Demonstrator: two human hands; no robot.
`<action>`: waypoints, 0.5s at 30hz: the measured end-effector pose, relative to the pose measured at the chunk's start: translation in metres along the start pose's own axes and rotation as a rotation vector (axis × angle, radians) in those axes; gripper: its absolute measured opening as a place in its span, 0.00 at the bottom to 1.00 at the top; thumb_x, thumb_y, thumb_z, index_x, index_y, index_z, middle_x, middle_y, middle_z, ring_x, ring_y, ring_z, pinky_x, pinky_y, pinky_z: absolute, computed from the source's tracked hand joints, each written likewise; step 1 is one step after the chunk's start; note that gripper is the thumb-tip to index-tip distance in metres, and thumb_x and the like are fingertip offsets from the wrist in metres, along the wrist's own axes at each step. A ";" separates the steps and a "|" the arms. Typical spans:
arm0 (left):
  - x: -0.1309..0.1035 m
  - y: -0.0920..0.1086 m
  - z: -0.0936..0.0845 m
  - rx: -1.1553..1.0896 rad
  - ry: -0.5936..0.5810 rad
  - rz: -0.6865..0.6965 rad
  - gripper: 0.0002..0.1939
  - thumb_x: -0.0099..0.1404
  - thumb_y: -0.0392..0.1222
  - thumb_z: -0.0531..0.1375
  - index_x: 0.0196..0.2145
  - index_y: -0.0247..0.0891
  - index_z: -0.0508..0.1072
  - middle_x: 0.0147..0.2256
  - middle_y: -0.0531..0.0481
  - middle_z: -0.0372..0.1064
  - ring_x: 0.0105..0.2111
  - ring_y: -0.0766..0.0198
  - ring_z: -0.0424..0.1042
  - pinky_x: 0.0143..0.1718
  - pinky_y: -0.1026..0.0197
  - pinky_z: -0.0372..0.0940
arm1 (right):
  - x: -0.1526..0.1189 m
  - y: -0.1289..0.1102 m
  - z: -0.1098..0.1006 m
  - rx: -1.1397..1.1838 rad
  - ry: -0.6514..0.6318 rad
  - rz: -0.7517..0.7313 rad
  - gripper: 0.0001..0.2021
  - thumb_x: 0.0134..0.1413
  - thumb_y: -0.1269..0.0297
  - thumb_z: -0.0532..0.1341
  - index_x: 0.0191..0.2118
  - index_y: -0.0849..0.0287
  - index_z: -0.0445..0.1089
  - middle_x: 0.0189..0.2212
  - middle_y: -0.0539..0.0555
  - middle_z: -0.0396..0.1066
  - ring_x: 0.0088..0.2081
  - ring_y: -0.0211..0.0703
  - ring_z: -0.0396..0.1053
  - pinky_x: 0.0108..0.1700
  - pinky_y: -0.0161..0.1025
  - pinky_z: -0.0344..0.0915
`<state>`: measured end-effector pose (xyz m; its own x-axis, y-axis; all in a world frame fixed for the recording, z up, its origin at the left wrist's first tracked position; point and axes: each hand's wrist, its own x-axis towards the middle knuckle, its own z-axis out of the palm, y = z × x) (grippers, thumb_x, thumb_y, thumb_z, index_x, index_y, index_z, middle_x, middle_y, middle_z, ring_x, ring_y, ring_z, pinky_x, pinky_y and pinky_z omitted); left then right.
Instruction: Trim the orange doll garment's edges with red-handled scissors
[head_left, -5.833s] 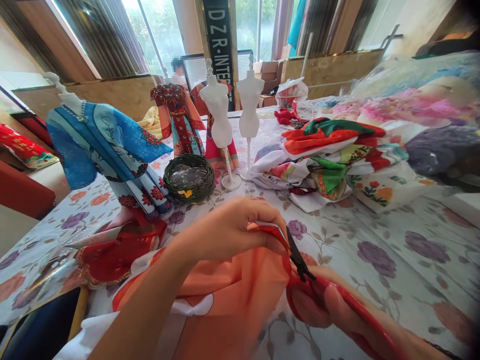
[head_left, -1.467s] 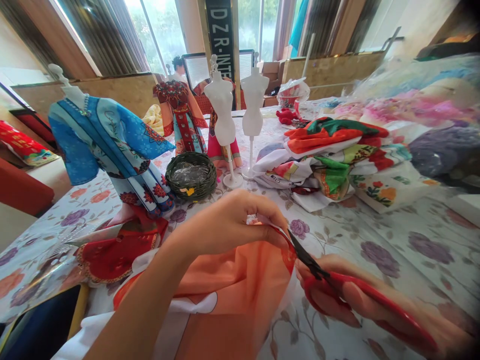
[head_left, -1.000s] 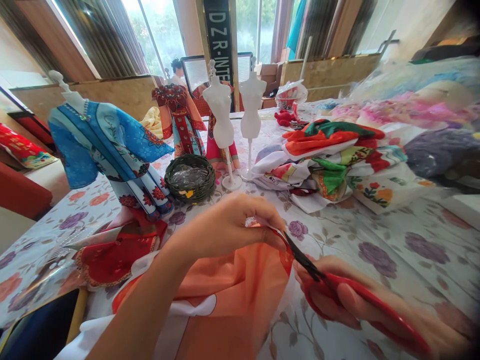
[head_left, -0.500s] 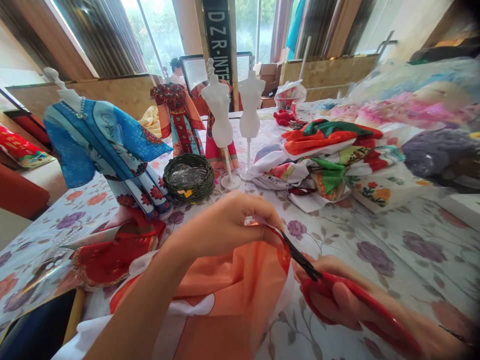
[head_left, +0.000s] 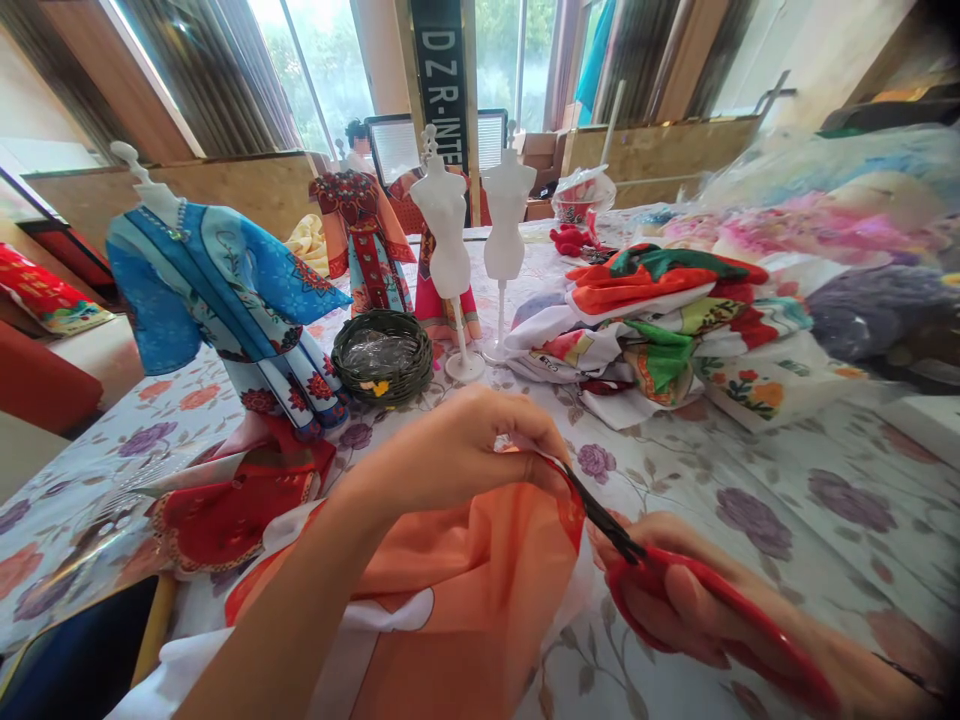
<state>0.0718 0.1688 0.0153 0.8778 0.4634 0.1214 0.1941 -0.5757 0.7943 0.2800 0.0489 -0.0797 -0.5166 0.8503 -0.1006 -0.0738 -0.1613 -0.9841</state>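
My left hand (head_left: 480, 445) pinches the upper edge of an orange printed fabric (head_left: 465, 570) with a red border and white margins. The cloth hangs from the fingers and spreads toward the near edge of the view. In my right hand (head_left: 686, 590) is a pair of scissors (head_left: 757, 615) with red handles and dark blades. The blades look nearly closed along the fabric's red edge, their tips close to my left fingertips. Whether they have fabric between them I cannot tell.
A mannequin in a blue robe (head_left: 217, 290) stands left, beside a dark wicker basket (head_left: 384, 358). Two bare white mannequins (head_left: 442, 230) stand behind. Folded printed fabrics (head_left: 637, 320) are piled at right. A red fabric piece (head_left: 232, 505) and a dark tablet-like object (head_left: 82, 650) lie at left.
The background has shifted slightly right and down in view. Both hands, the fabric and the scissors hold nearly the same positions.
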 end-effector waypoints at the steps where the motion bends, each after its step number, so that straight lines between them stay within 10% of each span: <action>1: 0.000 0.000 0.000 -0.006 0.002 -0.002 0.03 0.60 0.33 0.62 0.29 0.35 0.75 0.29 0.52 0.73 0.33 0.68 0.70 0.37 0.66 0.64 | -0.001 0.001 -0.001 -0.035 -0.015 0.002 0.22 0.58 0.40 0.51 0.29 0.55 0.59 0.17 0.43 0.50 0.21 0.35 0.47 0.24 0.35 0.49; 15: -0.005 -0.002 -0.005 -0.086 0.071 0.058 0.08 0.58 0.39 0.65 0.37 0.38 0.75 0.39 0.51 0.75 0.47 0.61 0.71 0.51 0.60 0.63 | 0.000 -0.015 0.003 -0.185 0.013 0.006 0.26 0.56 0.37 0.50 0.24 0.56 0.57 0.21 0.47 0.54 0.24 0.39 0.52 0.31 0.38 0.56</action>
<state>0.0652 0.1715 0.0163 0.8525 0.4797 0.2078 0.1032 -0.5440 0.8327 0.2789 0.0496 -0.0647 -0.5051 0.8564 -0.1068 0.0879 -0.0721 -0.9935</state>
